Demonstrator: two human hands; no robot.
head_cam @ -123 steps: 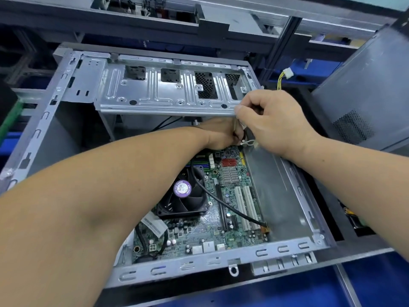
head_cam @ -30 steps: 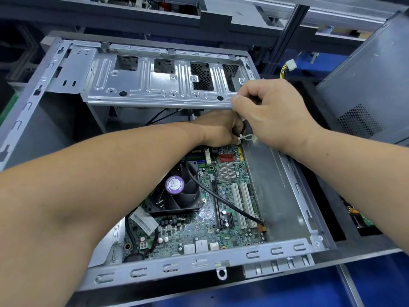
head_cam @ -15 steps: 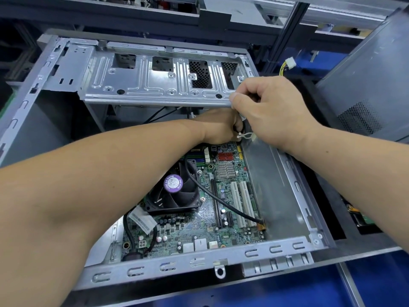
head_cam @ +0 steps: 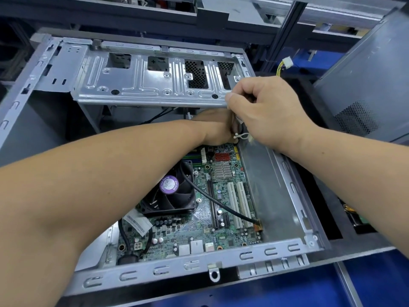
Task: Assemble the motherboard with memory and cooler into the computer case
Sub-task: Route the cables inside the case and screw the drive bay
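While the motherboard (head_cam: 221, 196) lies flat in the case (head_cam: 287, 245), I see my right hand (head_cam: 272, 116) pinching a cable bundle (head_cam: 240, 125) above its far edge, left hand (head_cam: 212, 127) just beside, its grip hidden.

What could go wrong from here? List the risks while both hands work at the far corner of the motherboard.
1. The left hand and right hand crowd the white cable tie; a slip could strike the green motherboard.
2. The left forearm passes just above the black cooler fan with the purple label and might press it.
3. The thin black cable across the white slots could snag.
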